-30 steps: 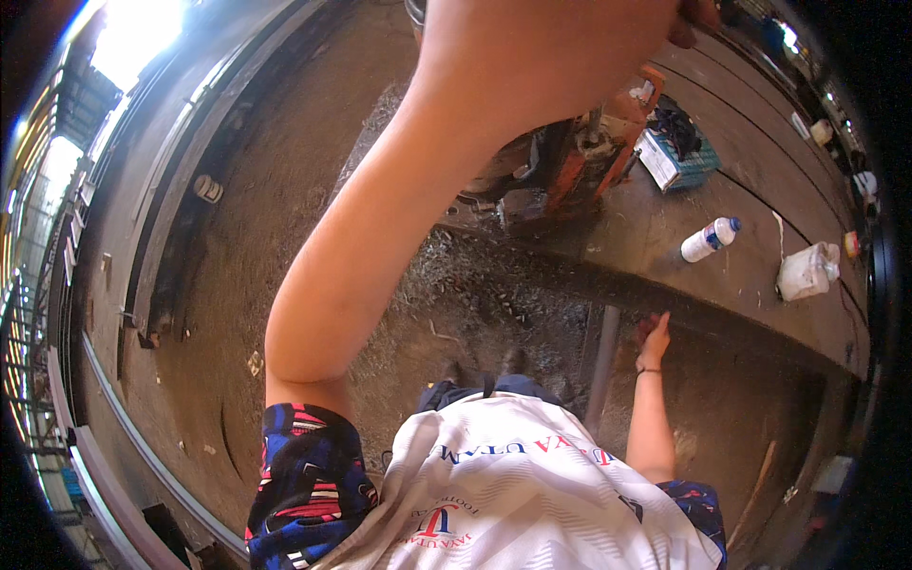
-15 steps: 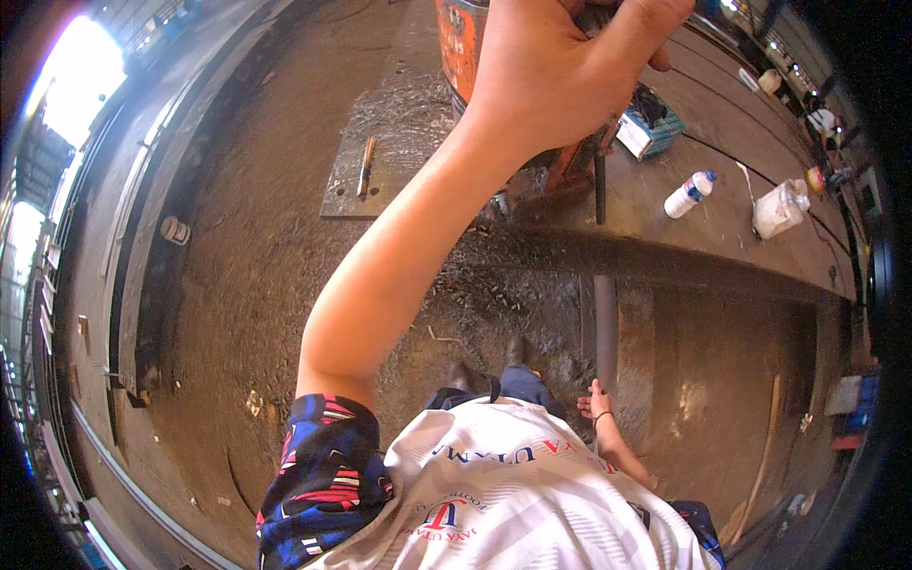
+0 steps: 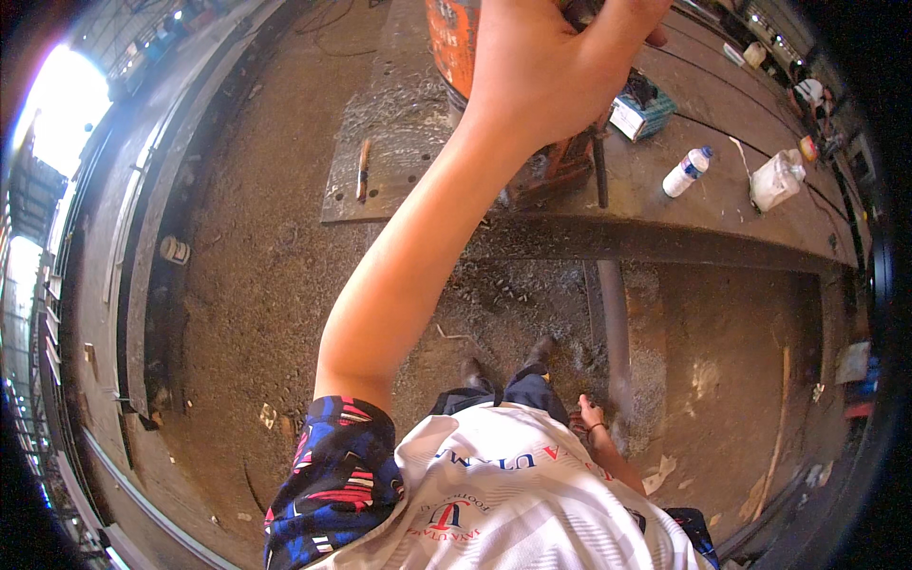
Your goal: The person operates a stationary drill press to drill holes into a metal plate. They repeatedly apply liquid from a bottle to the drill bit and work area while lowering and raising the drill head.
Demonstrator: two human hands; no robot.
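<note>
My left hand (image 3: 546, 81) reaches up past the top edge, over a worn orange machine (image 3: 451, 43). Its thumb and fingers curl round something dark that I cannot make out, since the picture cuts the fingertips off. Under the machine lies a metal plate (image 3: 394, 171) with drilled holes and wet, shiny shavings. A slim pen-like stick (image 3: 363, 171) rests on that plate, left of my forearm. My right hand (image 3: 591, 415) hangs low beside my leg, small in view, its fingers loosely bent and apart, with nothing visible in them.
On the steel table to the right stand a teal-and-white box (image 3: 641, 119) with something dark on it, a white bottle with a blue cap (image 3: 687, 171) and a whitish jug (image 3: 777, 180). A person (image 3: 812, 95) is far right. A white tub (image 3: 175, 250) sits at left.
The view has shifted slightly. My left hand stays at the machine. My right hand's fingers, stretched out before, are now more bent, and my feet show further apart.
</note>
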